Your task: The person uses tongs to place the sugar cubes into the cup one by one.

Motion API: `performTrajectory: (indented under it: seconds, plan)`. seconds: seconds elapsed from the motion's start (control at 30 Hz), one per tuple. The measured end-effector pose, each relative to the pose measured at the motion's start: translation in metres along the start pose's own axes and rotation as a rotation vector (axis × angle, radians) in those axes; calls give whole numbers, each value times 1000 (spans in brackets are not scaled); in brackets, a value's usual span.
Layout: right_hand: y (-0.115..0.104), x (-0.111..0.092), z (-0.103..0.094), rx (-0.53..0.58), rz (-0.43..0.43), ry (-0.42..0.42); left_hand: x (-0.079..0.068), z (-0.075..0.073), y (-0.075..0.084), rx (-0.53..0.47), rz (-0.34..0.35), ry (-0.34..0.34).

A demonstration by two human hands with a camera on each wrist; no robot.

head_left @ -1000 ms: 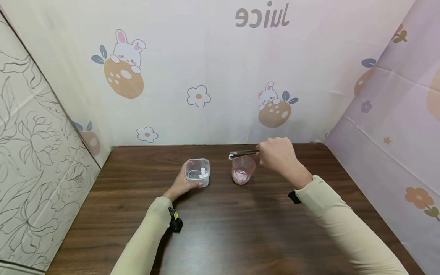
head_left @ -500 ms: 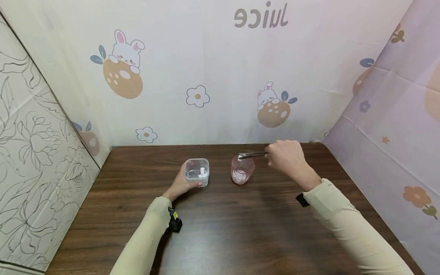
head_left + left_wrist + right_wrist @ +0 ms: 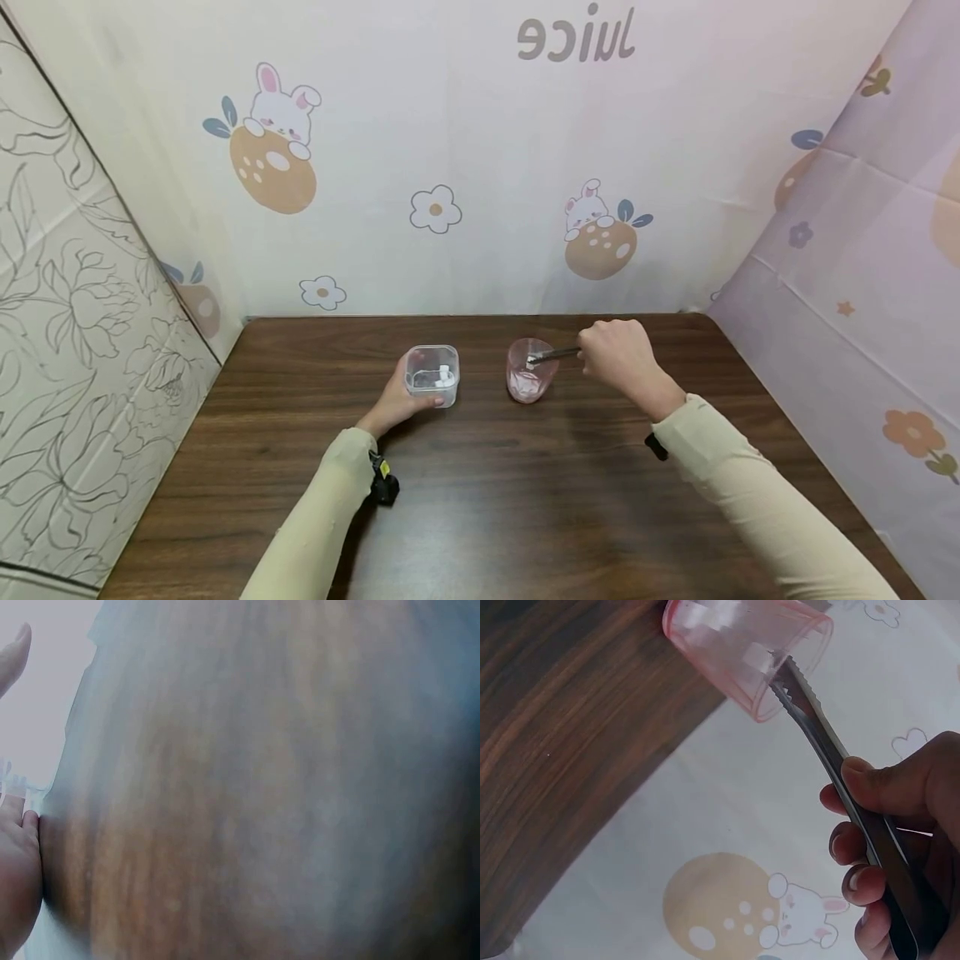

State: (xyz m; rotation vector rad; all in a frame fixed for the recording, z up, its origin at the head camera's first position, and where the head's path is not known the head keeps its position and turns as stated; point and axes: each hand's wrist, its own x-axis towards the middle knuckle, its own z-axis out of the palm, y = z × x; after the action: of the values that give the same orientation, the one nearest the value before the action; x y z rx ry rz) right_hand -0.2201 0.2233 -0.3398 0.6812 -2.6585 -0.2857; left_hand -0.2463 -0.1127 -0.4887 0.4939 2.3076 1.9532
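My left hand [image 3: 396, 402] grips the side of a clear square plastic container [image 3: 432, 369], thumb across its front. A few small white cubes [image 3: 444, 375] lie in it. To the right stands a pink see-through cup [image 3: 525, 379] with white pieces at its bottom. My right hand [image 3: 621, 358] holds metal tongs [image 3: 847, 784], fingers wrapped round both arms and thumb on top. The serrated tips reach into the cup's mouth, with a white cube [image 3: 759, 658] at them. In the left wrist view, only part of the left hand [image 3: 16, 881] shows at the edge.
Both vessels stand on a dark brown wooden table [image 3: 480, 500], toward its back edge. Behind it hangs a white printed curtain [image 3: 450, 125] with rabbits and flowers. A patterned panel [image 3: 82, 350] borders the left side, and more printed cloth [image 3: 855, 333] the right.
The right hand first shifted right, then lowered. The tongs' tips went from above the cup's left rim down into its mouth with the white cube. The left hand and container stayed put.
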Motion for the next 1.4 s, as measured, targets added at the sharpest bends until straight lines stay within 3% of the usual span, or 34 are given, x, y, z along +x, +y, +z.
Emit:
performTrajectory:
  seconds: [0.2,0.37,0.5,0.8,1.4]
  plan:
    - [-2,3,8,-25,-24,-16,9,2,-28,27,-7,35]
    - [-3,4,12,-45,-31,-37,10,2,-33,33,-16,47]
    - [-5,6,16,-62,-42,-40,8,2,-28,23,-14,33]
    - [-7,9,20,-81,-59,-27,-3,1,7,17,-19,-7]
    - [-4,6,14,-68,-34,0,-1,0,2,4,-6,0]
